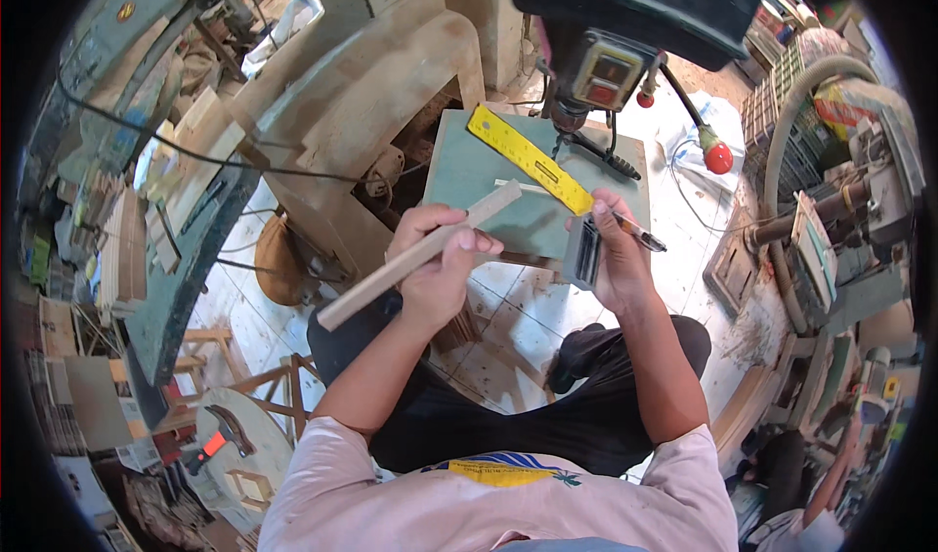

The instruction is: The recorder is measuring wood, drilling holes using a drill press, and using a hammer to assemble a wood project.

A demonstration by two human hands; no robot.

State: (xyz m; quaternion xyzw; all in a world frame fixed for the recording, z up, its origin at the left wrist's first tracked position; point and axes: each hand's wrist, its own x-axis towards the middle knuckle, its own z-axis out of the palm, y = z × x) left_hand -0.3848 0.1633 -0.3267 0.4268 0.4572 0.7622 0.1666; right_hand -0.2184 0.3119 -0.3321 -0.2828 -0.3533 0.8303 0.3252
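Observation:
My left hand grips a pale wooden strip, which slants up to the right in front of my body. In my right hand are a square with a yellow ruled blade and grey stock, and a slim pen poking out to the right. Both hands are raised at the front edge of the drill press's green table, the strip and blade apart. A light narrow piece lies on that table, partly behind the wooden strip.
The drill press with red-knobbed lever stands ahead. At left are a dark bench with boards and a round stool bearing a hammer. Machinery crowds the right; a co-worker's arm shows at lower right.

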